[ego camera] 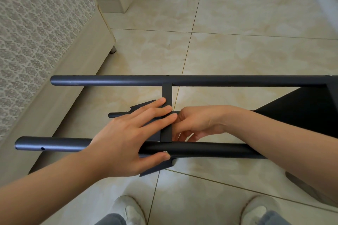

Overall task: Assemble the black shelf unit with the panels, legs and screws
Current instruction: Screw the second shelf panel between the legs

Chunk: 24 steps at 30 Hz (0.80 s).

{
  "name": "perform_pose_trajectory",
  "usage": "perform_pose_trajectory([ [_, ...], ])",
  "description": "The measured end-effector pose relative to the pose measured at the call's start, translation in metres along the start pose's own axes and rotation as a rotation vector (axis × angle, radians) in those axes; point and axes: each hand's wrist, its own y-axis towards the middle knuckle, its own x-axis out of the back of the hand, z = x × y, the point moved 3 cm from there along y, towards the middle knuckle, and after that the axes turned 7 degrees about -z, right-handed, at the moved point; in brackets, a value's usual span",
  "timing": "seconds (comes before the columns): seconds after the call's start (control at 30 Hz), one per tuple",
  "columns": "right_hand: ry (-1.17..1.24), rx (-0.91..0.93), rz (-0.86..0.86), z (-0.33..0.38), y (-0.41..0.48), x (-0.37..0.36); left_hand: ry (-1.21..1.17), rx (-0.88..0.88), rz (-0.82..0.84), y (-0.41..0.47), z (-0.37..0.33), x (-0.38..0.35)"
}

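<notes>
Head, left hand [124, 137] flat on panel [166, 93]

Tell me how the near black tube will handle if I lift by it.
The near tube looks like rigid metal, so it probably won't flex. Round and smooth, it may twist in a grip. The panel and a screw seem to tie it in, so it likely won't roll on the glossy floor.

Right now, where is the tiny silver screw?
In the head view, the screw sits low in the middle, on the nearer black leg, right at the thumb tip of the left hand, just below the panel.
</notes>
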Motion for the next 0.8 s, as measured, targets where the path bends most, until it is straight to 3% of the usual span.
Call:
perform_pose_trajectory([
  [0.6, 0.071, -0.039, 0.049, 0.0011, 0.0038, 0.0024, 0.001, -0.005, -0.007, 0.0014, 0.0004, 0.0005],
  [0.8, -0.009, -0.041, 0.021, 0.0001, 0.0031, 0.0024, 0.000, -0.003, -0.004, 0.0004, 0.0005, 0.0009],
])
